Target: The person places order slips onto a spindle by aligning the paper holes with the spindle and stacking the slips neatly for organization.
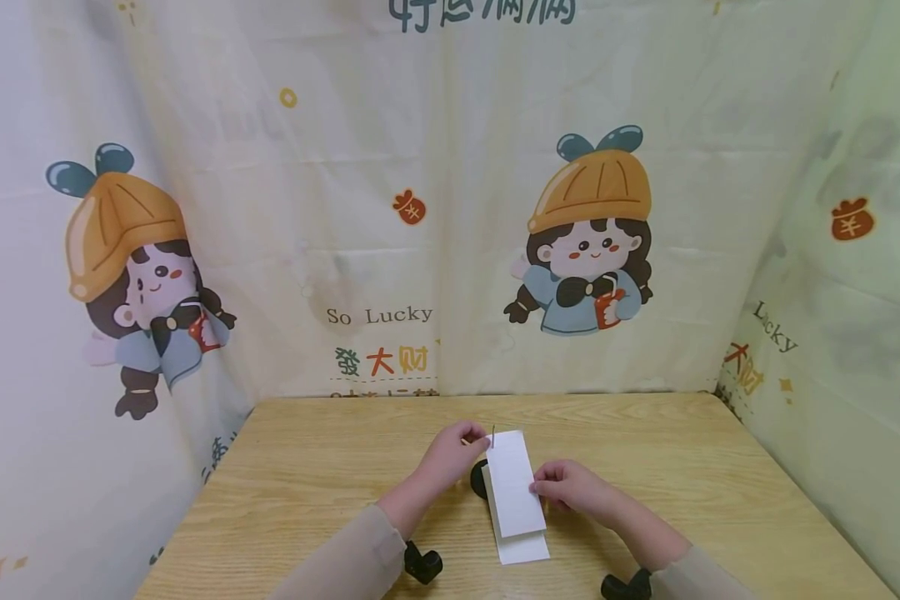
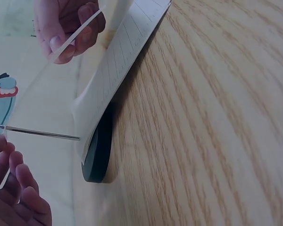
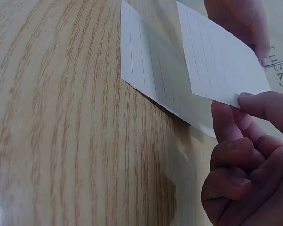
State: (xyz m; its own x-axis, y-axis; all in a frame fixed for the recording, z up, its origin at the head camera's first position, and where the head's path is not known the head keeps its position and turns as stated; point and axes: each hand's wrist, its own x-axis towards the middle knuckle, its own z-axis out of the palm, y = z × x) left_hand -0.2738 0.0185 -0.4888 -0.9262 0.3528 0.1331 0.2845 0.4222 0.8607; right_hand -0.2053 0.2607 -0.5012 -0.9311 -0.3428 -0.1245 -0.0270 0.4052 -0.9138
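Observation:
A paper spike has a round black base [image 2: 98,153] and a thin metal rod [image 2: 42,133]. One white lined sheet [image 3: 151,56] lies low over the base, the rod rising from it. Above it, a second sheet of lined paper [image 1: 513,487] is up the rod, which passes through near its far left corner. My left hand [image 1: 456,452] pinches that sheet's edge beside the rod. With thumb and fingers, my right hand [image 1: 576,490] grips its right edge. A gap separates the two sheets at their near ends.
Everything stands on a wood-grain table [image 1: 307,475]. A printed cloth curtain [image 1: 465,250] hangs behind it and along both sides. Black wrist-worn devices show at the left wrist [image 1: 423,563] and the right wrist [image 1: 626,585].

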